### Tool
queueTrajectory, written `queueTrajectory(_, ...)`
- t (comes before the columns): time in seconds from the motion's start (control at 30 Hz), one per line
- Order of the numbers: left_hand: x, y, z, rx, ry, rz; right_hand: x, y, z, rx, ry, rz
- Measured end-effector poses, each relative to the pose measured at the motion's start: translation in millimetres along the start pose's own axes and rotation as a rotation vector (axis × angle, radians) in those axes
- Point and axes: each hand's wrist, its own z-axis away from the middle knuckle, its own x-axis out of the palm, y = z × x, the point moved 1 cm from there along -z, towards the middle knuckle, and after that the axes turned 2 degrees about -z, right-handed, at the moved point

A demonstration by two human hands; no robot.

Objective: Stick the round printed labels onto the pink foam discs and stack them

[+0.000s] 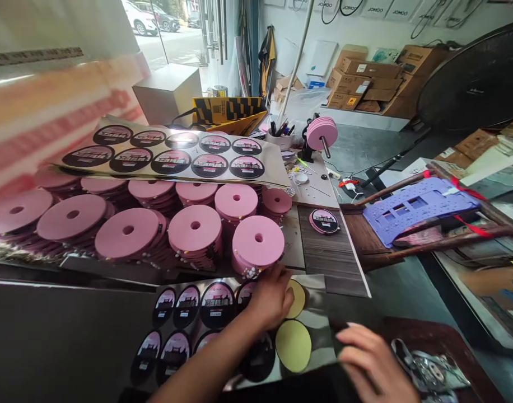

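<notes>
My left hand point(272, 298) is over the upper right of a shiny sheet of round black-and-pink labels point(217, 305). Its fingers are curled at the base of the nearest stack of pink discs point(259, 240); what they hold, if anything, is hidden. Just beside its thumb is a bare yellow circle point(297, 299), with another yellow circle point(293, 346) below it where no label lies. At the lower right, my right hand point(376, 358) is off the sheet, slightly blurred, fingers apart and holding nothing visible. One labelled pink disc point(324, 221) lies on the dark board.
Several pink disc stacks point(128, 232) with pins around their edges line the left, under a second label sheet point(176, 151). A spindle carries pink discs point(321, 133). To the right are a chair with a purple seat point(420, 207), a black fan point(475, 84) and a metal-parts bin point(433, 330).
</notes>
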Motion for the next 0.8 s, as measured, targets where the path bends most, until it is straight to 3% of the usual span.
queueTrajectory(0.07,0.6,4,19,0.090,0.048,-0.028,-17,7,-15,0.332,0.194,-0.187)
queueTrajectory(0.13,-1.6,2,41,0.123,0.200,-0.050,-14,19,-40,0.647,0.335,-0.513)
queueTrajectory(0.23,-12.4,-13,65,-0.222,0.548,-0.061,22,36,-87,0.868,0.358,-1.096)
queueTrajectory(0.33,-23.0,-26,62,-0.435,0.648,-0.053,72,41,-128,0.897,0.207,-1.507)
queueTrajectory(0.47,-23.5,-32,42,-0.509,0.650,-0.012,118,35,-152,0.854,0.089,-1.609)
queueTrajectory(0.63,-17.4,-34,35,-0.493,0.704,0.106,132,35,-149,0.820,0.056,-1.658)
queueTrajectory(0.8,-22.9,-37,25,-0.442,0.671,0.293,129,42,-133,0.832,0.148,-1.715)
